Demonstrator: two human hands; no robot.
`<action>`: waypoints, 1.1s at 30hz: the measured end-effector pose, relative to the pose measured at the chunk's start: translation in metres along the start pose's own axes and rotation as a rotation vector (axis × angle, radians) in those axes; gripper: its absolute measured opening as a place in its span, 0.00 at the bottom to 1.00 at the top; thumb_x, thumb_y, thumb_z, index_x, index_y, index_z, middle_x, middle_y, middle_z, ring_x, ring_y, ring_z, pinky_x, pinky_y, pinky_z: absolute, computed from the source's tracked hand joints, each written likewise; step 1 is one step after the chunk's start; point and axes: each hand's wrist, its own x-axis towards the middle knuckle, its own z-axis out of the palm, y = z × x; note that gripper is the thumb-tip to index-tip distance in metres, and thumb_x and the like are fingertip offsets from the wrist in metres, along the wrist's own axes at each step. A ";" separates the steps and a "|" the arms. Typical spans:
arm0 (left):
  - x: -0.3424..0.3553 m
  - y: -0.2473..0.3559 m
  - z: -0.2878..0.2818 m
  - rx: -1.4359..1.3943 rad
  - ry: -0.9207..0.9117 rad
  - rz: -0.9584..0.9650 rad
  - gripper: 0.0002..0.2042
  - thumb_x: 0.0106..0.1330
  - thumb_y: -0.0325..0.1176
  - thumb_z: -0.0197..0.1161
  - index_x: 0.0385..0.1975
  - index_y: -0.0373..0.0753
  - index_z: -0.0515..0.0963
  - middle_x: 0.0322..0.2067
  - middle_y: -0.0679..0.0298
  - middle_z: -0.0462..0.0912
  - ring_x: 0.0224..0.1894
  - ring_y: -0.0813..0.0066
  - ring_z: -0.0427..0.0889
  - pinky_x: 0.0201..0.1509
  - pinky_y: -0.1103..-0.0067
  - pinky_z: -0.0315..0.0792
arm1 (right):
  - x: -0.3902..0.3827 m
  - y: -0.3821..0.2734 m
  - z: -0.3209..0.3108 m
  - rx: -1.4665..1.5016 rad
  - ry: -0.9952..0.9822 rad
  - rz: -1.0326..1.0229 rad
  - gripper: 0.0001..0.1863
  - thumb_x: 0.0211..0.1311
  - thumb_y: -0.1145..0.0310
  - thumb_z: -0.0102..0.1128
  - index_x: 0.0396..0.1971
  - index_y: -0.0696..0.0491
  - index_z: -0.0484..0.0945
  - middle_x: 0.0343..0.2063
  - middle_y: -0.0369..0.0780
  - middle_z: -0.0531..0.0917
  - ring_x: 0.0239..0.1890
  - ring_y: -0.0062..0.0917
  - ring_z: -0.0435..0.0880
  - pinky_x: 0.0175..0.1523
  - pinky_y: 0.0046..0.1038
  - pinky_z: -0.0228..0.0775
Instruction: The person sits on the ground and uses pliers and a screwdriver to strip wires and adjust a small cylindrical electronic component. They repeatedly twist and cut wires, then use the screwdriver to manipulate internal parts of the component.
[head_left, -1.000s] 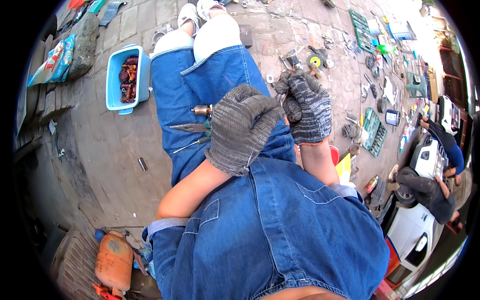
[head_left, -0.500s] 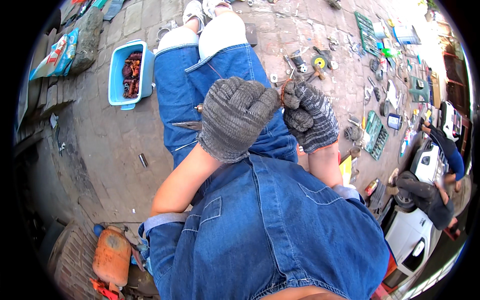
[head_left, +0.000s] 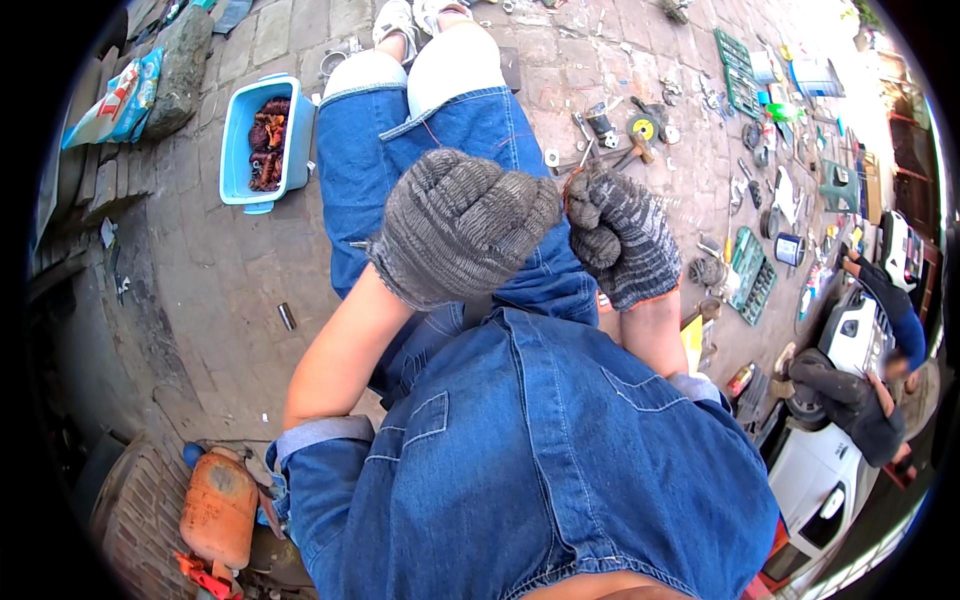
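Both my hands wear grey knitted gloves and are raised over my denim-covered lap. My left hand [head_left: 465, 228] is closed in a fist, its back toward me. A small metal tip [head_left: 359, 244] pokes out beside its wrist; the fingers hide the rest. My right hand [head_left: 628, 238] is closed, pinching a small bundle of reddish-brown wire [head_left: 571, 184] at its fingertips. The two hands nearly meet at this bundle. Thin red wire [head_left: 431, 131] shows above the left fist, against the denim.
A light-blue tub [head_left: 232, 150] of dark reddish coils stands left of my legs. A hammer [head_left: 636, 152], a yellow disc [head_left: 641, 126] and green tool cases [head_left: 750, 275] lie right. An orange tank [head_left: 220, 510] is lower left. A co-worker [head_left: 850, 405] sits by a white car [head_left: 822, 480].
My left fist has shifted left and turned, so the pointed metal piece beside its wrist is mostly covered now. My right hand keeps its grip on the wire with little movement.
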 end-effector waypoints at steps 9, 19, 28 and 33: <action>0.008 -0.030 -0.010 -0.148 -0.018 0.158 0.18 0.42 0.35 0.62 0.38 0.51 0.78 0.39 0.66 0.76 0.35 0.70 0.76 0.37 0.72 0.71 | -0.004 0.010 -0.002 -0.377 0.013 -0.116 0.13 0.57 0.64 0.57 0.35 0.58 0.76 0.23 0.35 0.77 0.19 0.13 0.73 0.21 0.14 0.62; 0.029 -0.037 0.001 -0.398 -0.496 0.041 0.27 0.47 0.47 0.64 0.51 0.50 0.73 0.38 0.60 0.76 0.36 0.64 0.78 0.42 0.72 0.74 | -0.007 -0.003 -0.008 -0.170 -0.135 0.220 0.16 0.54 0.63 0.60 0.35 0.61 0.76 0.23 0.37 0.79 0.18 0.14 0.75 0.20 0.12 0.63; 0.023 -0.052 0.005 -0.470 -0.367 -0.056 0.11 0.54 0.36 0.61 0.39 0.49 0.79 0.33 0.60 0.74 0.37 0.63 0.76 0.44 0.71 0.72 | -0.005 -0.005 -0.012 -0.116 -0.181 0.228 0.16 0.53 0.66 0.61 0.38 0.61 0.75 0.27 0.38 0.80 0.24 0.16 0.78 0.25 0.15 0.69; 0.028 -0.049 0.013 -0.532 -0.389 -0.168 0.10 0.55 0.34 0.59 0.37 0.47 0.80 0.35 0.59 0.76 0.42 0.62 0.75 0.48 0.69 0.70 | -0.006 0.005 -0.011 -0.362 -0.144 -0.112 0.16 0.54 0.69 0.60 0.41 0.62 0.74 0.33 0.41 0.81 0.35 0.21 0.80 0.39 0.20 0.73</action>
